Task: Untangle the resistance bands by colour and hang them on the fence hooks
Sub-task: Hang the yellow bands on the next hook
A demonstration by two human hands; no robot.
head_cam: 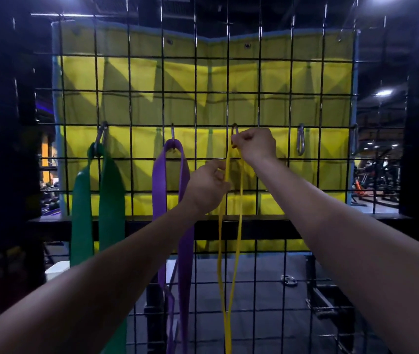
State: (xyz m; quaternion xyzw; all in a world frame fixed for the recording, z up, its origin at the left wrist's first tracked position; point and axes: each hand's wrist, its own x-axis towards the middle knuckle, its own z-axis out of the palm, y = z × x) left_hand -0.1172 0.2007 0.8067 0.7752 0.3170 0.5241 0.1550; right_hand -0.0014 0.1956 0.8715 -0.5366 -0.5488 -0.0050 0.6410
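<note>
A thin yellow band [229, 251] hangs down the black wire fence [275, 108] from the third hook [234, 130]. My right hand [255, 145] is closed around the band's top at that hook. My left hand [208, 186] pinches the left strand a little lower. A wide green band [83, 208] hangs from the first hook [101, 136] at the left. A purple band [160, 190] hangs from the second hook [172, 135]. A fourth hook [300, 140] to the right carries nothing.
A yellow padded mat [203, 72] hangs behind the fence. A black horizontal rail [267, 229] crosses under the hooks. Gym machines [377, 175] stand in the dark at the right, and a weight plate [289, 280] lies on the floor beyond the fence.
</note>
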